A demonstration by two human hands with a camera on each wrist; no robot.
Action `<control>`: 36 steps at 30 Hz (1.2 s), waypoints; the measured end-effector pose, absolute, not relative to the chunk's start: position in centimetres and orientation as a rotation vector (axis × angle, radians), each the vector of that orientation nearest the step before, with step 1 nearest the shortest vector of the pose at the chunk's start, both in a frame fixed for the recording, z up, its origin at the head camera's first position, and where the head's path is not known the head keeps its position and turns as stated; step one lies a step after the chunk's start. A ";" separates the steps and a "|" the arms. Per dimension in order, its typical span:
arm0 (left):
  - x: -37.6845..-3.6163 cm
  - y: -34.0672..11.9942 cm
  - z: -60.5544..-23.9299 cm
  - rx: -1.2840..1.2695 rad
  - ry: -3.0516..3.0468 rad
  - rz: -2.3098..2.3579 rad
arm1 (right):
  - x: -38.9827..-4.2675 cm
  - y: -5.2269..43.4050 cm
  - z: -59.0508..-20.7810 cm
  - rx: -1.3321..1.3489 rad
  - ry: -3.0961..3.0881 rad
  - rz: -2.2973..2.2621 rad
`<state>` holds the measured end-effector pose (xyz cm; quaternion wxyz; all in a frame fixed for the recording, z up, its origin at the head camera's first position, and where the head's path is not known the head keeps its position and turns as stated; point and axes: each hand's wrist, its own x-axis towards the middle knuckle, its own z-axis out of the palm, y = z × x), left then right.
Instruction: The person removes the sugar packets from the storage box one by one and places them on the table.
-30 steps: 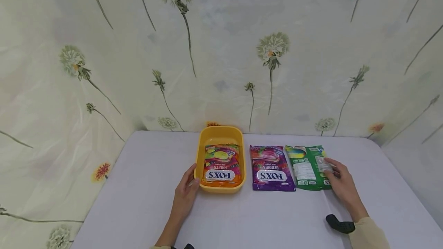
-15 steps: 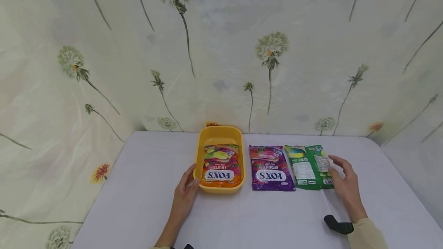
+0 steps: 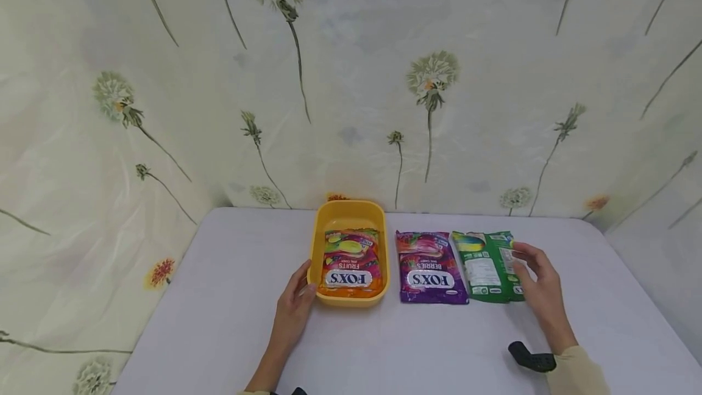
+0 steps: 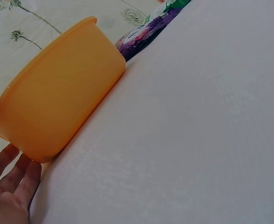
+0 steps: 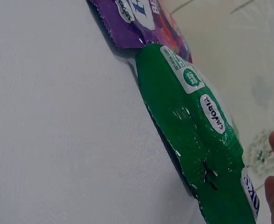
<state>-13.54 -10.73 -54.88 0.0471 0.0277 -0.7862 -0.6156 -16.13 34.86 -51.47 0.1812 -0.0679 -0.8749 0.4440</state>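
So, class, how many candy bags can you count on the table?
3. The orange bag lies in the yellow tub, the purple bag beside it, and the green bag rightmost by the right hand. None looks hidden.

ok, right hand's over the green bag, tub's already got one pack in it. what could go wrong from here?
1. The green bag lies flat, edge to edge with the purple bag; the right hand, open and not gripping yet, could drag or lift both.
2. The yellow tub already looks nearly filled by the orange bag; another pack may sit proud or slide off.
3. The left hand only rests against the tub's corner, so the tub might shift.
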 end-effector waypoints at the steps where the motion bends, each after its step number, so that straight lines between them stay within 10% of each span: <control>1: -13.5 -10.7 -54.9 0.086 -2.397 -1.878 | -16.1 34.8 -51.4 -0.184 -2.477 1.247; 36: -12.7 -10.7 -53.2 0.027 -2.405 -1.892 | -19.0 33.8 -55.4 0.277 -2.415 1.357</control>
